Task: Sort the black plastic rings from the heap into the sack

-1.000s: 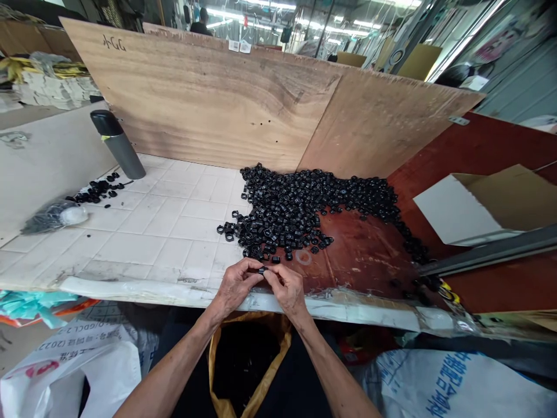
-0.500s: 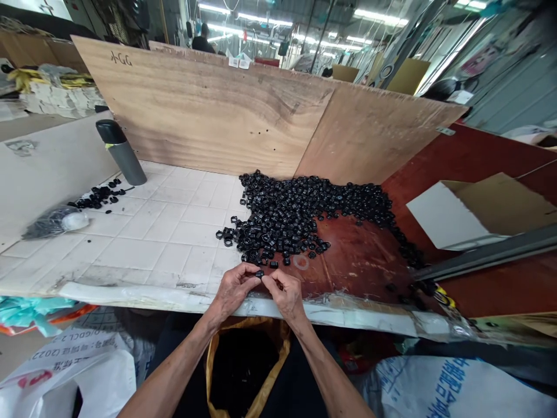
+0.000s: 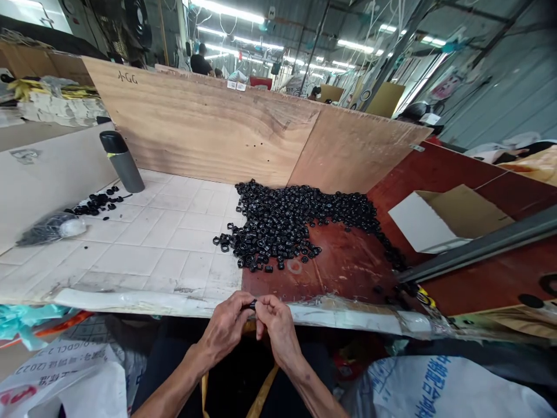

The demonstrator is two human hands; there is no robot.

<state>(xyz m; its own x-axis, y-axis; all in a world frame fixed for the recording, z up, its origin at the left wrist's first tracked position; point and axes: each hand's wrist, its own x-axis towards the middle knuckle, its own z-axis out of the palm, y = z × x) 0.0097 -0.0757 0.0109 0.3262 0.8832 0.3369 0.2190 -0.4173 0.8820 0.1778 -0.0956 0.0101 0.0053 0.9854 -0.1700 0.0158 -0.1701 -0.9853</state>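
My left hand [image 3: 225,327] and my right hand [image 3: 278,330] meet just over the table's front edge. Pinched between their fingertips is a small black plastic part [image 3: 253,304], largely covered by the fingers. Beyond them a heap of small black ring-shaped parts [image 3: 278,223] spreads over the white tiled surface and the red-brown board [image 3: 343,261]. Below my hands, a yellow-rimmed bag [image 3: 263,393] hangs open at my lap, its inside dark. A pale translucent ring [image 3: 295,266] lies at the near side of the heap.
On the left stand a grey bottle with a black cap [image 3: 123,164], a clear bag of black pieces [image 3: 47,227] and loose black bits [image 3: 98,203]. A wooden panel [image 3: 209,128] closes the back. At right are an open cardboard box [image 3: 429,223] and a metal bar [image 3: 474,252].
Both hands have drawn back toward my body, from the near side of the heap to the table edge, with the small black part still between the fingers. My view has tilted slightly upward.
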